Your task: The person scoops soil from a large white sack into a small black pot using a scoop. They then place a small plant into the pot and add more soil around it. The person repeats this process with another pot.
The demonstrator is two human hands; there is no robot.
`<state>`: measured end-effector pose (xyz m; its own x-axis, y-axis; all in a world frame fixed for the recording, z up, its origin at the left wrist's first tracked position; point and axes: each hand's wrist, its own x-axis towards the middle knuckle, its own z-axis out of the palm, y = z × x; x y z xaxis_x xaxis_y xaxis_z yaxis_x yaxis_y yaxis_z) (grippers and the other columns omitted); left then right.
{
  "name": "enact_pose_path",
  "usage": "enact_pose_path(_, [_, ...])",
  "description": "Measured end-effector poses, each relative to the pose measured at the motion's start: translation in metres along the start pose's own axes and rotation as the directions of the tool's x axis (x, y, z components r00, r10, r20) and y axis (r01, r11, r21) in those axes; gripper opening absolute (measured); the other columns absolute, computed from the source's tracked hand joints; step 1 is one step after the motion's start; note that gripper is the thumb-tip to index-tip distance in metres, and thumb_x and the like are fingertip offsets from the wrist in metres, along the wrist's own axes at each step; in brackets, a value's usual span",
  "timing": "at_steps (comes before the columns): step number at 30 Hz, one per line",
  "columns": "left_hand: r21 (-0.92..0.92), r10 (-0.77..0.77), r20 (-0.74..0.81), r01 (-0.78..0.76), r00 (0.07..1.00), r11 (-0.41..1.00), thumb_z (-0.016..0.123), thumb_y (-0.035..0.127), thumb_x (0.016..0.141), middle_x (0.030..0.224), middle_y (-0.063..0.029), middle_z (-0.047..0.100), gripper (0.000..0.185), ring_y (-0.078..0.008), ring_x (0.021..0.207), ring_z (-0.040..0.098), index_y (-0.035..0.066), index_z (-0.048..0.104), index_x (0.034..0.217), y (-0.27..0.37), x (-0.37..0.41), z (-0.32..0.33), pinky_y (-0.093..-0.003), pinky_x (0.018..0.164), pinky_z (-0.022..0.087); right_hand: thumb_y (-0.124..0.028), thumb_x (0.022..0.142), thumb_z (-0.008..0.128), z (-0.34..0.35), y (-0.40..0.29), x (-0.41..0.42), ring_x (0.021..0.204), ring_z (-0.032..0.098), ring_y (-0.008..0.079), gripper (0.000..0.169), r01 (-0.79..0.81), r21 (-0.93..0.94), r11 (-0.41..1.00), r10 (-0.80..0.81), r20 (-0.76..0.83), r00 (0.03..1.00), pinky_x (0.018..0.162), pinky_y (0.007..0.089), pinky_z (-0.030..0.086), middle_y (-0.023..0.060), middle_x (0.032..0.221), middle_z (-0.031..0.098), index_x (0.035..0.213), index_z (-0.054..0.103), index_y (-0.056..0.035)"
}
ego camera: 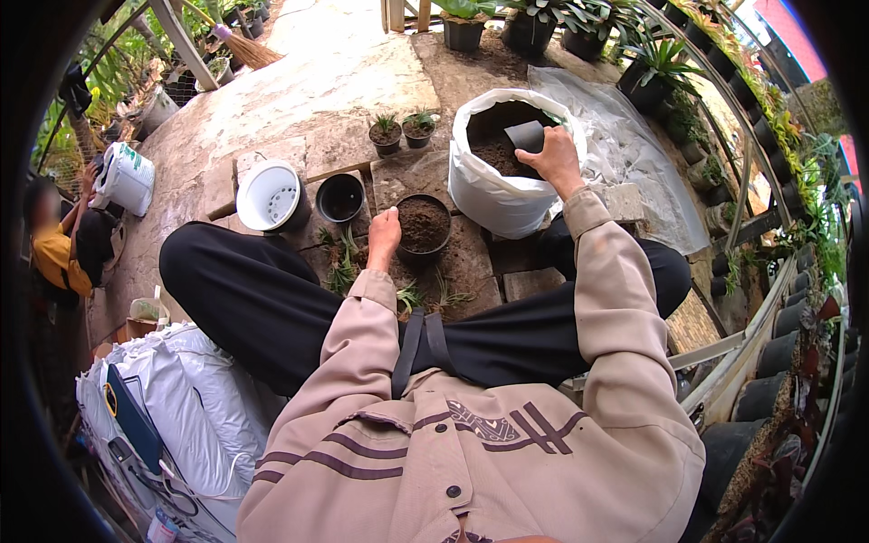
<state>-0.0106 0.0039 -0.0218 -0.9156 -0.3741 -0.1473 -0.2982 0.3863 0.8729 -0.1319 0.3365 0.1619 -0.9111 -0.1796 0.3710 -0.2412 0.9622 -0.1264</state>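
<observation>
My left hand (385, 234) grips the left rim of a black plastic pot (422, 252) filled with dark soil (424, 222). Over the mouth of a white woven sack (499, 197), my right hand (553, 156) holds a small black plastic pot (525, 137), tilted, with its opening not clearly visible. Dark potting soil (494, 155) lies inside the sack. Left of the filled pot stand an empty black pot (341, 198) and a white pot with drainage holes (270, 195). Loose small green plants (343, 268) lie on the paving near my lap. Two small potted plants (385, 130) (418, 125) stand farther ahead.
A crumpled clear plastic sheet (631, 149) spreads right of the sack. Large potted plants (464, 30) line the far edge. At far left a person (58, 244) crouches by another white sack (127, 178). White plastic bags (197, 394) with a phone (132, 417) are beside my left leg.
</observation>
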Motion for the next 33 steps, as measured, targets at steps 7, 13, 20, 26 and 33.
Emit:
enact_pose_path(7, [-0.003, 0.001, -0.020, -0.001, 1.000, 1.000, 0.048, 0.040, 0.104, 0.097, -0.0267, 0.070, 0.047, -0.0448, 0.099, 0.067, -0.002, 0.068, 0.099, 0.000, -0.001, 0.000, -0.0488, 0.085, 0.049, -0.067, 0.065, 0.084, 0.011, 0.002, -0.001, 0.077, 0.073, 0.0346, 0.074, -0.310, 0.168, 0.936, 0.220, 0.409, 0.886, 0.072, 0.0436, 0.056, 0.0220, 0.076, 0.072, 0.075, 0.074, 0.0054])
enact_pose_path(13, [-0.007, 0.003, -0.006, -0.003, 1.000, 1.000, 0.048, 0.039, 0.104, 0.099, -0.0271, 0.070, 0.046, -0.0451, 0.101, 0.066, -0.002, 0.068, 0.099, 0.004, -0.001, 0.001, -0.0491, 0.086, 0.049, -0.058, 0.076, 0.085, 0.013, 0.026, -0.002, 0.064, 0.065, 0.0172, 0.060, -0.313, 0.344, 0.886, 0.242, 0.234, 0.942, 0.063, 0.0368, 0.050, 0.0100, 0.067, 0.069, 0.075, 0.075, 0.0015])
enact_pose_path(20, [-0.008, 0.015, -0.013, -0.015, 1.000, 1.000, 0.047, 0.038, 0.104, 0.100, -0.0274, 0.070, 0.046, -0.0459, 0.102, 0.066, -0.003, 0.067, 0.099, 0.004, -0.001, 0.002, -0.0492, 0.086, 0.049, -0.054, 0.078, 0.085, 0.022, 0.040, 0.001, 0.067, 0.066, 0.0157, 0.056, -0.294, 0.366, 0.883, 0.212, 0.247, 0.945, 0.066, 0.0335, 0.052, 0.0088, 0.073, 0.072, 0.089, 0.078, 0.0012])
enact_pose_path(26, [0.015, -0.002, -0.031, 0.002, 1.000, 1.000, 0.047, 0.039, 0.104, 0.098, -0.0275, 0.069, 0.047, -0.0459, 0.099, 0.066, -0.003, 0.067, 0.098, -0.001, -0.002, -0.002, -0.0493, 0.085, 0.049, -0.054, 0.079, 0.085, 0.010, 0.022, -0.001, 0.066, 0.064, 0.0130, 0.057, -0.296, 0.430, 0.853, 0.213, 0.232, 0.949, 0.066, 0.0314, 0.052, 0.0059, 0.074, 0.072, 0.090, 0.078, 0.0008])
enact_pose_path(33, [-0.011, 0.008, -0.008, -0.009, 1.000, 1.000, 0.047, 0.039, 0.104, 0.097, -0.0271, 0.069, 0.047, -0.0459, 0.099, 0.066, -0.003, 0.067, 0.098, 0.000, -0.001, 0.002, -0.0498, 0.085, 0.049, -0.056, 0.075, 0.085, 0.002, 0.025, -0.003, 0.086, 0.074, 0.0291, 0.067, -0.306, 0.459, 0.834, 0.197, 0.269, 0.943, 0.081, 0.0382, 0.056, 0.0210, 0.091, 0.076, 0.100, 0.077, 0.0054])
